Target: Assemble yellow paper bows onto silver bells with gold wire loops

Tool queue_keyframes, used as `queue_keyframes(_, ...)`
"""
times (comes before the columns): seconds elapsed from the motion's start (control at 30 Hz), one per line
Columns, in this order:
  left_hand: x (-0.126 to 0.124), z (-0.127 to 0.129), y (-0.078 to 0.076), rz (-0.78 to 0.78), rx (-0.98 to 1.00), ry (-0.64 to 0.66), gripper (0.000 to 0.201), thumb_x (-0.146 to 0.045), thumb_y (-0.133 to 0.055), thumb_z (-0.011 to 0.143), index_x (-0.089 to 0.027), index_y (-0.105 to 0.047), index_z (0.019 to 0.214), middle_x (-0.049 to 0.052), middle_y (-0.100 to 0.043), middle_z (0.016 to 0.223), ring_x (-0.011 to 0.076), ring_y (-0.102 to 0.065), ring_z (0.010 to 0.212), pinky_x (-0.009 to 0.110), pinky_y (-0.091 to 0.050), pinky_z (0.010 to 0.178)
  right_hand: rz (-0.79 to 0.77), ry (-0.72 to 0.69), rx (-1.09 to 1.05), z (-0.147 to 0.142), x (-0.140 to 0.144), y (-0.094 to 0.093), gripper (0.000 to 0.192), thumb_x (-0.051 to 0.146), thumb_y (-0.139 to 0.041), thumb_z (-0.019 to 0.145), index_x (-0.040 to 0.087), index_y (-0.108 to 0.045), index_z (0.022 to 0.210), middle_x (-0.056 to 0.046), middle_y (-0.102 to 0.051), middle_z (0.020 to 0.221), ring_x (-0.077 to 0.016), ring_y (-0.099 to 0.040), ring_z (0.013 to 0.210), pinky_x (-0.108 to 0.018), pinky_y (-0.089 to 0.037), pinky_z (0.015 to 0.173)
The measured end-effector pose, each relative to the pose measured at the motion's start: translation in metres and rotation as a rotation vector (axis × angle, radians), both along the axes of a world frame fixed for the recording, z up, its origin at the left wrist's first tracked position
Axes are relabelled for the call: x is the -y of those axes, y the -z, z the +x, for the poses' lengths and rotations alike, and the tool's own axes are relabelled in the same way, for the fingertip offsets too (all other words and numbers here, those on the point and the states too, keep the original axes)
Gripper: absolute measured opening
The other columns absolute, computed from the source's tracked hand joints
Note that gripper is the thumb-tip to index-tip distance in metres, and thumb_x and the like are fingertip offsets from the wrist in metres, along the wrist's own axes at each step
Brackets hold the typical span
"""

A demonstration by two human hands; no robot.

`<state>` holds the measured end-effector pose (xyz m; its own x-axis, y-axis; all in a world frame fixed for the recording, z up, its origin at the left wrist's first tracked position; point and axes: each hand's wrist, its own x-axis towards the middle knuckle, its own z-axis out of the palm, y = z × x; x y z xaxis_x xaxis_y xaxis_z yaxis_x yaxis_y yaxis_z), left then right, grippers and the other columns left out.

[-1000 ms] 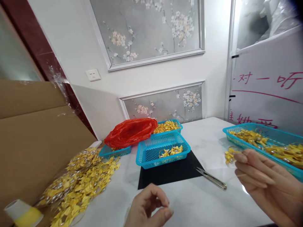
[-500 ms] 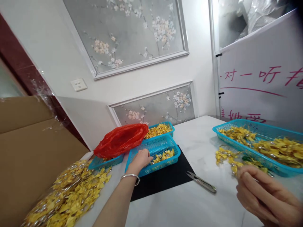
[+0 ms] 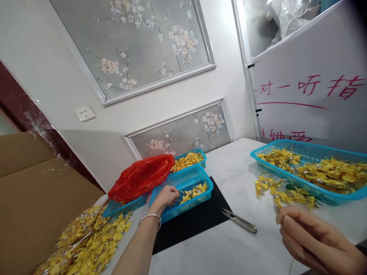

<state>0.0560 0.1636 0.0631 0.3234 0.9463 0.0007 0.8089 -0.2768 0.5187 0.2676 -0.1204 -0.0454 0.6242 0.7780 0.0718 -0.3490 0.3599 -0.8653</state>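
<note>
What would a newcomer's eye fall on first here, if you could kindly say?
Probably the red plastic bag, lying over a blue basket at the far left of the white table. Next, the heap of yellow ornaments at the near left. The left hand reaches into the middle blue basket; thread snips lie beside it.

Left hand (image 3: 166, 195): a second ago curled low at the near edge of the table (image 3: 223, 252), fingers pinched; now stretched forward, forearm and bracelet (image 3: 150, 218) in view, fingers inside the near blue basket (image 3: 186, 191) beside the yellow pieces (image 3: 195, 190). Reached the basket half a second ago, since shifted only slightly. Right hand (image 3: 312, 244): was raised before the right-hand tray (image 3: 309, 168), now lower and nearer the camera. View has swung right and tilted; loose yellow pieces in front of that tray now uncovered.
</note>
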Motion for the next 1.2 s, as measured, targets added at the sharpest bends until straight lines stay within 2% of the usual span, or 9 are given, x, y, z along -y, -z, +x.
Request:
queue_keyframes(0.13,0.018,-0.002,-0.021,-0.084,0.244,0.04,0.03,-0.031,-0.061,0.093,-0.017,-0.06,0.12,0.009,-0.065,0.119,0.0238,-0.066,0.097,0.044,-0.057,0.08,-0.044,-0.109,-0.243,-0.008,0.003,-0.013,0.038,0.052,-0.081,0.071,0.025,-0.065,0.092,0.005,-0.045,0.061,-0.006,-0.037,0.05,-0.013,-0.033,0.043)
queue_keyframes(0.3,0.057,-0.009,-0.033,-0.156,0.541,0.038,0.026,-0.033,-0.058,0.095,-0.015,-0.06,0.114,0.007,-0.067,0.106,0.0191,-0.067,0.082,0.037,-0.058,0.069,-0.053,-0.101,-0.122,-0.031,-0.002,-0.031,0.059,0.055,-0.076,0.075,0.033,-0.053,0.125,0.008,-0.037,0.056,-0.0066,-0.029,0.048,-0.013,-0.024,0.043)
queue_keyframes(0.43,0.095,-0.015,-0.026,-0.292,0.688,0.071,0.021,-0.04,-0.056,0.094,-0.02,-0.052,0.088,-0.002,-0.065,0.083,0.0142,-0.07,0.065,0.028,-0.058,0.06,-0.072,-0.22,-0.008,-0.05,-0.011,-0.029,0.044,0.06,-0.07,0.078,0.027,-0.064,0.107,0.004,-0.045,0.06,-0.0081,-0.036,0.051,-0.016,-0.028,0.043)
queue_keyframes(0.53,0.125,-0.022,-0.015,-0.425,0.758,0.129,0.026,-0.042,-0.062,0.089,-0.022,-0.047,0.081,-0.003,-0.066,0.074,0.0144,-0.072,0.06,0.02,-0.054,0.05,-0.052,-0.313,0.317,-0.06,-0.018,-0.029,0.034,0.055,-0.061,0.087,0.024,-0.07,0.096,-0.001,-0.055,0.069,-0.0103,-0.044,0.054,-0.021,-0.035,0.047)
queue_keyframes(0.67,0.158,-0.034,0.0,-0.579,0.808,0.176,0.03,-0.046,-0.064,0.085,-0.021,-0.049,0.079,-0.005,-0.063,0.061,0.0116,-0.067,0.044,0.013,-0.044,0.036,0.075,-0.235,0.723,-0.076,-0.03,-0.041,0.02,0.033,-0.053,0.094,0.028,-0.068,0.108,-0.002,-0.06,0.083,-0.0134,-0.053,0.064,-0.024,-0.04,0.055)
queue_keyframes(0.77,0.172,-0.043,0.008,-0.659,0.837,0.206,0.03,-0.048,-0.062,0.088,-0.021,-0.05,0.08,-0.005,-0.062,0.058,0.0099,-0.065,0.04,0.011,-0.043,0.033,0.138,-0.315,0.855,-0.09,-0.038,-0.049,0.018,0.026,-0.057,0.092,0.027,-0.064,0.109,0.001,-0.056,0.083,-0.0109,-0.05,0.06,-0.024,-0.039,0.054)
queue_keyframes(0.87,0.177,-0.05,0.012,-0.663,0.838,0.217,0.028,-0.045,-0.059,0.09,-0.021,-0.051,0.081,-0.005,-0.063,0.059,0.0094,-0.065,0.04,0.011,-0.044,0.034,0.127,-0.398,0.901,-0.101,-0.042,-0.05,0.006,0.025,-0.059,0.092,0.023,-0.064,0.091,0.001,-0.054,0.08,-0.011,-0.049,0.062,-0.024,-0.039,0.056)
queue_keyframes(1.0,0.182,-0.061,0.016,-0.666,0.876,0.217,0.027,-0.048,-0.057,0.091,-0.022,-0.053,0.087,-0.003,-0.066,0.065,0.0122,-0.068,0.046,0.014,-0.047,0.038,0.132,-0.434,0.889,-0.111,-0.041,-0.05,0.02,0.024,-0.053,0.096,0.021,-0.059,0.078,0.001,-0.051,0.073,-0.0118,-0.048,0.064,-0.024,-0.038,0.056)
queue_keyframes(1.2,0.196,-0.088,0.027,-0.394,0.934,0.143,0.032,-0.052,-0.058,0.089,-0.022,-0.064,0.098,0.001,-0.068,0.073,0.0161,-0.064,0.067,0.023,-0.052,0.057,0.047,-0.416,0.748,-0.12,-0.038,-0.051,0.027,0.035,-0.05,0.099,0.021,-0.061,0.078,0.001,-0.052,0.073,-0.0125,-0.048,0.064,-0.023,-0.039,0.056)
